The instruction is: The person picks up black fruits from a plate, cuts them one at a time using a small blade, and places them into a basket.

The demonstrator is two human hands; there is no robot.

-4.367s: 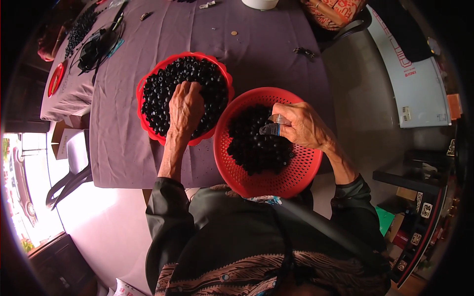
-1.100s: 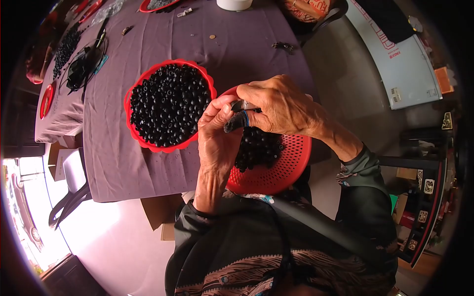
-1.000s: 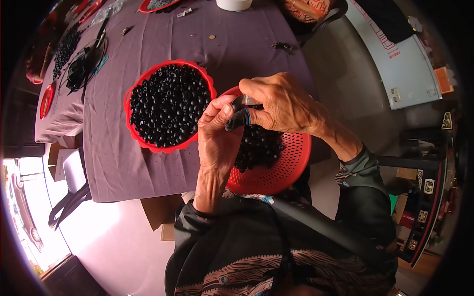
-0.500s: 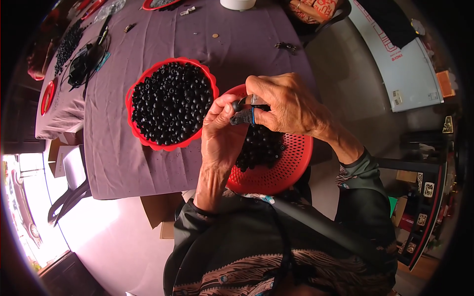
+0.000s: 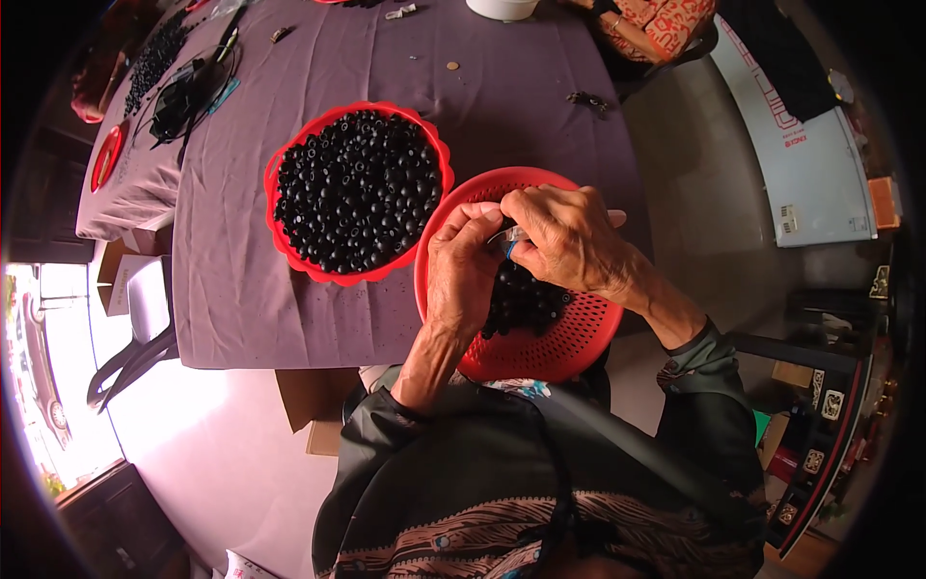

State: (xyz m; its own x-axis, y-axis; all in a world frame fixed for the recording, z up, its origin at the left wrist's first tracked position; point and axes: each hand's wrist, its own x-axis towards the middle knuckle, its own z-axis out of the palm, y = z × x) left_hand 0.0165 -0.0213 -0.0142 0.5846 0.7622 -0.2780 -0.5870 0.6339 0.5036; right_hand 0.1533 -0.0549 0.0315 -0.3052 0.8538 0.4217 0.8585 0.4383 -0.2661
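Observation:
My hands meet above a red perforated basket at the table's near edge, which holds a heap of small black round pieces. My left hand pinches a small black round piece, now mostly hidden by the fingers. My right hand is closed on a small shiny metal blade against it; the tool's handle is hidden in the palm. A blue band shows on the right thumb. To the left, a red scalloped basket is filled with similar black pieces, several with open holes.
A purple cloth covers the table. Farther off are a white bowl, a coin-like disc, a dark bag with cables and a red plate. Another person's arm shows at the far right corner. A cabinet stands right.
The view has shifted a little. My hands have drawn closer together over the basket, and the right fingers now cover the black piece and most of the blade.

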